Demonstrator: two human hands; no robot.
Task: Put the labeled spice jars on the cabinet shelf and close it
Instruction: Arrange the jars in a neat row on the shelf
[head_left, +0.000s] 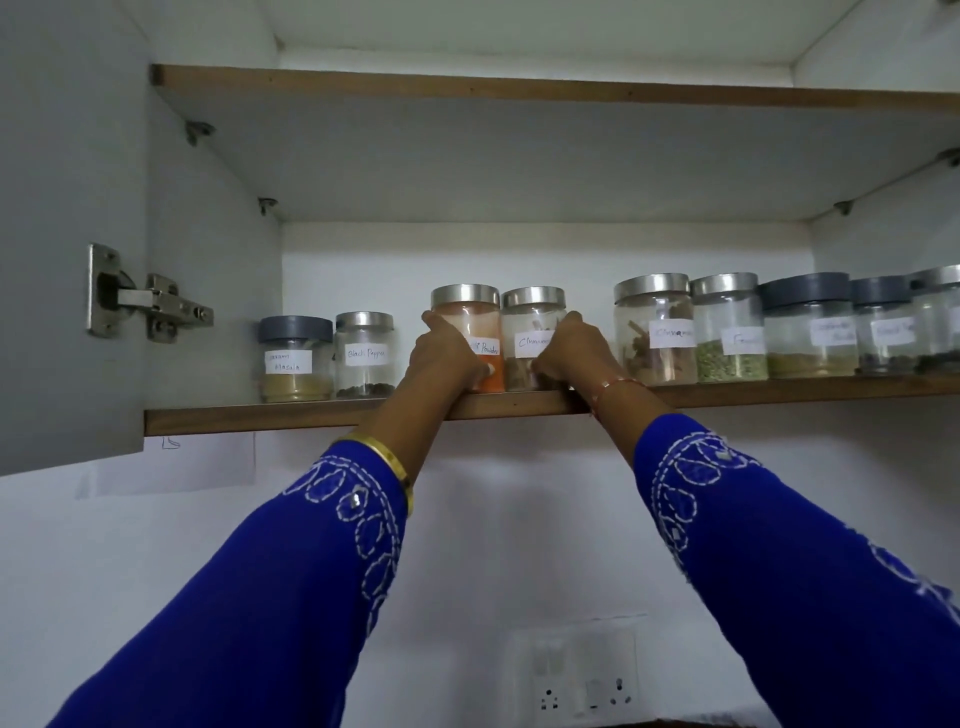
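On the lower cabinet shelf (311, 410) stand labelled glass jars. My left hand (447, 353) grips a jar of orange-red powder (470, 317) with a steel lid. My right hand (571, 351) grips a cinnamon jar (530, 327) beside it; both jars rest on the shelf, touching each other. To their left stand a garam masala jar (296, 358) with a grey lid and a black pepper jar (364, 353). On the right, a second cinnamon jar (655, 332), a jar of green seeds (730, 330) and several more jars (852, 327) form a row.
The cabinet door (67, 234) hangs open at the left on a steel hinge (150, 301). An upper shelf (519, 88) spans the cabinet above. Below, on the white wall, is a socket plate (576, 675).
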